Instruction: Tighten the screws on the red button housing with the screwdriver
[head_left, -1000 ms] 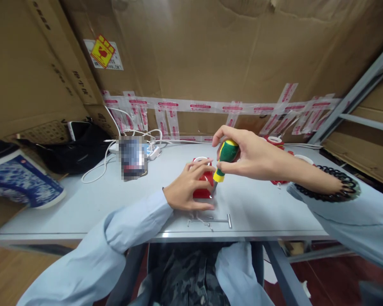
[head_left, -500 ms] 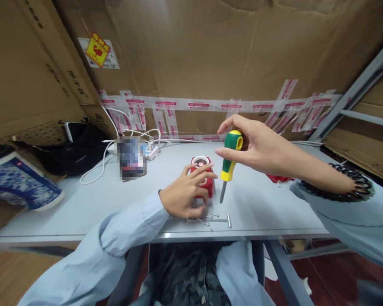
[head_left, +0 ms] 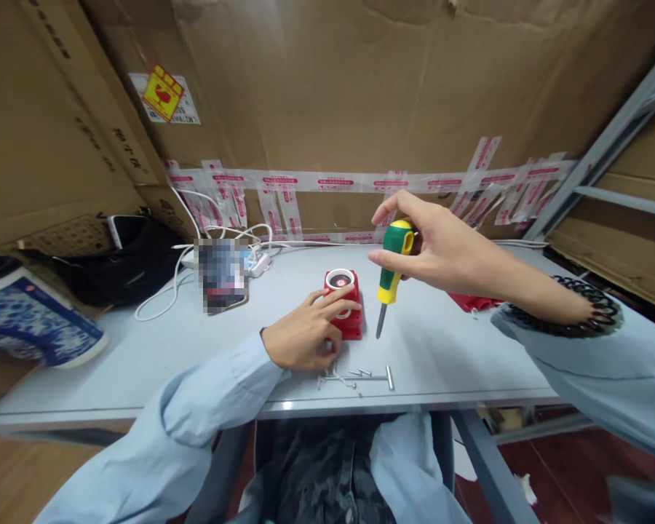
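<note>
In the head view my right hand (head_left: 437, 236) grips a green and yellow screwdriver (head_left: 394, 255) by its handle, the blade pointing down above the table. My left hand (head_left: 306, 331) is beside it, with its longer fingers stretched over a red device (head_left: 354, 331) that has a round white-rimmed top. Its thumb and forefinger are pinched together near the table; what lies between them is hidden. Just below that hand lies a T-shaped metal tool (head_left: 389, 378), with small screws (head_left: 364, 372) beside it. A thin white cord (head_left: 341, 380) lies across the tool's shaft.
A phone-like blurred item (head_left: 225, 280) and a white power strip (head_left: 259, 263) with cables sit at the back left. A blue patterned cup (head_left: 38, 320) and black bag (head_left: 125, 255) are farther left. Red material (head_left: 474, 301) lies under my right forearm. Cardboard (head_left: 327, 94) stands behind.
My left hand has slid slightly left and toward me, uncovering more of the red device. The screwdriver stays in my right hand, almost unmoved. The view has shifted a little.
</note>
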`<state>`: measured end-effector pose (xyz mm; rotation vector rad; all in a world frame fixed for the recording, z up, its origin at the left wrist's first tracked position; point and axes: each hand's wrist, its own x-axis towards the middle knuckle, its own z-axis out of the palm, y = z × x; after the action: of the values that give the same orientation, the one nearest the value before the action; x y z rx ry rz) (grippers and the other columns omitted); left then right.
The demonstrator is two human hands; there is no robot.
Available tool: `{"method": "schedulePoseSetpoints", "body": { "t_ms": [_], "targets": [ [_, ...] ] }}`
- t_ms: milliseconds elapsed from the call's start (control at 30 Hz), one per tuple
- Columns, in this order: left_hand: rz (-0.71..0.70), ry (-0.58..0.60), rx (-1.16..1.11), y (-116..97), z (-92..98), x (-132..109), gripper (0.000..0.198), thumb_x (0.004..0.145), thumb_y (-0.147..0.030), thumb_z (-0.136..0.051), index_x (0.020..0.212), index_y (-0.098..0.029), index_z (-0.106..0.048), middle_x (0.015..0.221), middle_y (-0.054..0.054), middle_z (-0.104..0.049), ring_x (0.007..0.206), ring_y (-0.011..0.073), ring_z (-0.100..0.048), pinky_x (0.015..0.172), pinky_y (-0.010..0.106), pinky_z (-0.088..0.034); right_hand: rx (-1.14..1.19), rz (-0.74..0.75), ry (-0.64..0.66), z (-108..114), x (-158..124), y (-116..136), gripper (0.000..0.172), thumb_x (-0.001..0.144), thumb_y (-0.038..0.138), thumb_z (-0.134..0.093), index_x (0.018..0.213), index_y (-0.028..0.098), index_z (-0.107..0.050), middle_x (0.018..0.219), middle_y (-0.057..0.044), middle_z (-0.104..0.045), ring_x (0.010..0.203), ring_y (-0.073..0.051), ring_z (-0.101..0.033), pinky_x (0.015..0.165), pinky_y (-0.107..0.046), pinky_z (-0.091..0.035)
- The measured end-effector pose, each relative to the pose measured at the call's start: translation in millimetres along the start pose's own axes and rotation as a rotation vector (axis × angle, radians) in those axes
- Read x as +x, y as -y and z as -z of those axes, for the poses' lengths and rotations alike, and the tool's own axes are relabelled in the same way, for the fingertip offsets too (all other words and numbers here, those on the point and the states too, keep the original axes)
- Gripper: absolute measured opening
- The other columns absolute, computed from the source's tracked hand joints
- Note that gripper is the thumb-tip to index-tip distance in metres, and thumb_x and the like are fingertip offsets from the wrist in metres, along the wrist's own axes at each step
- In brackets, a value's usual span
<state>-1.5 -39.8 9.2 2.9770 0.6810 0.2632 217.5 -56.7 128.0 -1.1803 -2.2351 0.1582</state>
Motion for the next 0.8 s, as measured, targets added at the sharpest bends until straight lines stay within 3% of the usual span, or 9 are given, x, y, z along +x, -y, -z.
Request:
{"method": "schedulePoseSetpoints", "body": {
  "t_ms": [267,800],
  "targets": [
    [0.009,-0.003,0.005,0.5,-3.9,-1.4,0.009,0.064,-0.019,-0.071,0.072,-0.022,-0.072,0.143,0.008,-0.043,0.140,0.0395,-0.021,0.108,0.058,-0.019,0.019,0.003,0.001,0.4,-1.0,-2.5,0.030,0.074,0.033,-0.065,0.099,0.022,-0.052,0.080,-0.001,-0.057,0.067,-0.015,-0.053,0.060,-0.030,-0.037],
    [-0.047,-0.086,0.044,-14.6,-16.0,6.5,0.009,0.075,-0.020,-0.061,0.073,-0.020,-0.070,0.138,0.009,-0.047,0.138,0.0390,-0.027,0.109,0.061,-0.012,0.004,-0.002,-0.002,0.6,-0.6,-2.1,0.032,0.075,0.035,-0.065,0.101,0.021,-0.052,0.083,-0.001,-0.058,0.067,-0.015,-0.052,0.059,-0.029,-0.037]
  ]
}}
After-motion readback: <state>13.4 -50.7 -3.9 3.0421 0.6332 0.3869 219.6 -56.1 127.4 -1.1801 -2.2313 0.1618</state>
